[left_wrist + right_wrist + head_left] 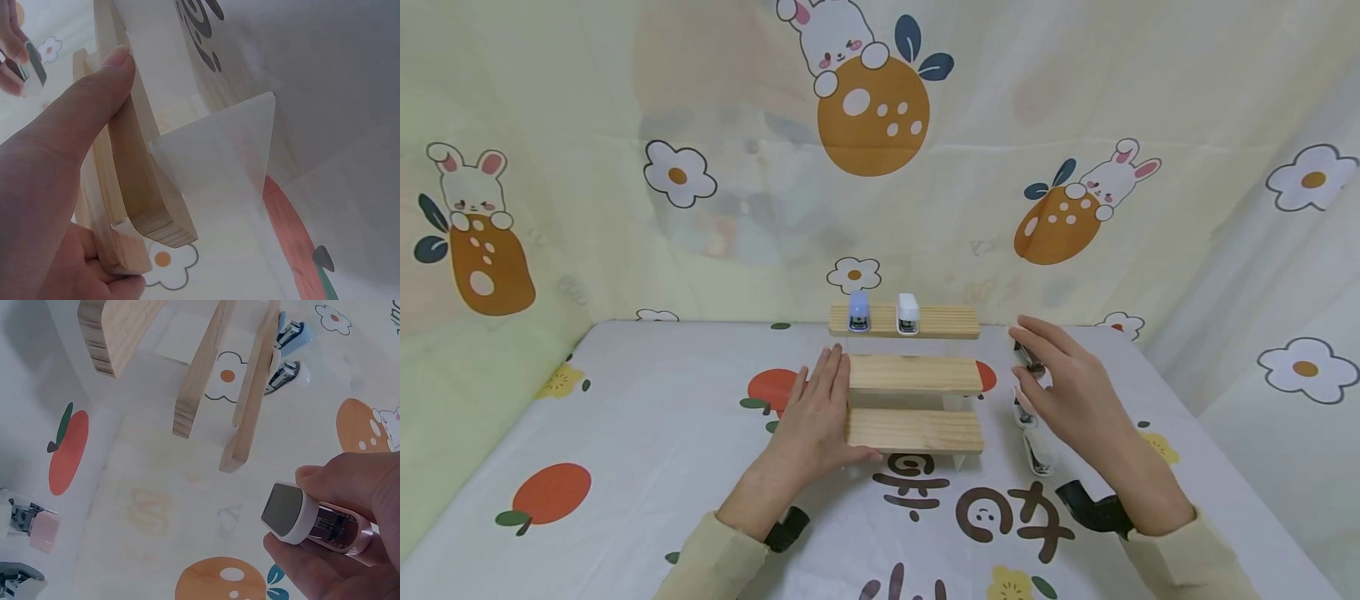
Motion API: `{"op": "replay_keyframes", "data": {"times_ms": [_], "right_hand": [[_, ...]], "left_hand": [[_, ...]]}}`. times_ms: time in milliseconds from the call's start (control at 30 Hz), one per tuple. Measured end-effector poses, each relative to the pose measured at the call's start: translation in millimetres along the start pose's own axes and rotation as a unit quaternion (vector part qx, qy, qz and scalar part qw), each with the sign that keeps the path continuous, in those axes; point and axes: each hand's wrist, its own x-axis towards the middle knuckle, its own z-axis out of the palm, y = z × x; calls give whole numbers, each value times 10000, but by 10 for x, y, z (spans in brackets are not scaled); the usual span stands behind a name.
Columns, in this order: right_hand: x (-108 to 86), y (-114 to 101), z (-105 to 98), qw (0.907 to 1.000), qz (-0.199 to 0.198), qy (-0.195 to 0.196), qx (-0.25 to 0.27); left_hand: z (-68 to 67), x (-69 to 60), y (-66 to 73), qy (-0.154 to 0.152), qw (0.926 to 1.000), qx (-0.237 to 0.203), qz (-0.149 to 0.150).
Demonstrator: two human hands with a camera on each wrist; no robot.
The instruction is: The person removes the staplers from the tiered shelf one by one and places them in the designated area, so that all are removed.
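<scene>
A tiered stand has pale wooden boards (917,429) on translucent supports (219,144). My left hand (816,412) rests against its left end, fingers straight in the head view, thumb along the front edge of the lowest board. On the rear board (951,321) sit a blue mini stapler (859,312) and a white mini stapler (907,314). To the right of the stand, my right hand (1078,400) pinches a pink-and-white mini stapler (294,515) with a grey end, raised off the table. Below that hand, two more mini staplers (1039,454) (31,522) lie on the tablecloth.
A white printed tablecloth (625,417) covers the table. Behind it hangs a cream curtain (737,233) with rabbit and flower prints, and curtain also closes off both sides. Black straps (1097,508) circle the wrists.
</scene>
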Motion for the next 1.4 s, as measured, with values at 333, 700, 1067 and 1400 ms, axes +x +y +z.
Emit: {"op": "replay_keyframes", "data": {"times_ms": [333,700,1067,1400], "right_hand": [[-175,11,-18,9996,239,27,152],[-368,48,-46,9982,570,-81,154],[-545,186,-85,9962,798,-355,-21],[-612,332,-114,9932,832,-797,-153]], "left_hand": [[-12,-7,4,6,10000,-5,15],[-13,-8,11,26,10000,-18,18],[-10,-9,7,32,10000,-25,33],[-12,-18,11,37,10000,-70,30]]}}
